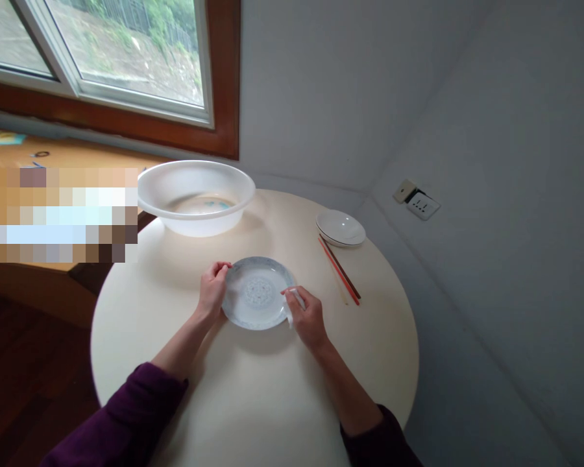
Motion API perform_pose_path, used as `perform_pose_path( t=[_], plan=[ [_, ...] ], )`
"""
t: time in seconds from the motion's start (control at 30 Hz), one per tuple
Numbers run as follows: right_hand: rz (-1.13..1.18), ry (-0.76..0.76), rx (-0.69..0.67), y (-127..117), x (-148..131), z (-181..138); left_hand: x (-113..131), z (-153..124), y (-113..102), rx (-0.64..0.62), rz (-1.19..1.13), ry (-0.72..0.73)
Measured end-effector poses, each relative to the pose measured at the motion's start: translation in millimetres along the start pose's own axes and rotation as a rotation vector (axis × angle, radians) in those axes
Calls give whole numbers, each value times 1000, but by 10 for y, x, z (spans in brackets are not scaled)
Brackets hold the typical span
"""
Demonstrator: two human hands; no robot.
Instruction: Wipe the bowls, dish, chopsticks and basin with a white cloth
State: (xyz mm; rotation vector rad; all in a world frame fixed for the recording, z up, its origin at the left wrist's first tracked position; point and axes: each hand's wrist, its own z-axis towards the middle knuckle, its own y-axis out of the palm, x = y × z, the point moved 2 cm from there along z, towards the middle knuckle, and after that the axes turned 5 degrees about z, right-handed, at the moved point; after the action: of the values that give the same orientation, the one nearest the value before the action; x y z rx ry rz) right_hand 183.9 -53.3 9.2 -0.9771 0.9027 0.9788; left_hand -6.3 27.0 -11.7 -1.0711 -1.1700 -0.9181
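A white plate (259, 293) with a pale blue flower pattern is held above the round table, its inner face towards me. My left hand (215, 288) grips the plate's left rim, with fingers partly hidden behind it. At the right rim, my right hand (307, 316) is closed on a crumpled white tissue (292, 303). The tissue is at the plate's edge; whether it presses on the rim I cannot tell. Behind the plate stands a large whitish plastic basin (197, 224).
To the right on the round table (253, 408) are stacked white dishes (340, 228) and several chopsticks (340, 271), red, dark and pale. A wooden desk (92, 150) adjoins at left under the window. A wall socket (423, 205) is at right. One patch at left is pixelated.
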Motion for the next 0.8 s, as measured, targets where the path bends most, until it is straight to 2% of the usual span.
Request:
perform_pose_path(
  t=[0.17,0.3,0.47,0.63,0.8],
  plan=[
    [-175,-79,-163,113,-42,-191,-51,25,4,-6,-62,-55],
    [-452,-233,-179,232,-41,-297,-82,58,5,1,-99,-86],
    [-455,-309,-226,282,-39,-315,-115,87,-3,12,-138,-122],
    [-498,-351,-202,308,-14,-341,-178,117,1,-1,-141,-128],
    [-622,-288,-123,347,53,-351,-169,109,16,17,-109,-106]
  ],
)
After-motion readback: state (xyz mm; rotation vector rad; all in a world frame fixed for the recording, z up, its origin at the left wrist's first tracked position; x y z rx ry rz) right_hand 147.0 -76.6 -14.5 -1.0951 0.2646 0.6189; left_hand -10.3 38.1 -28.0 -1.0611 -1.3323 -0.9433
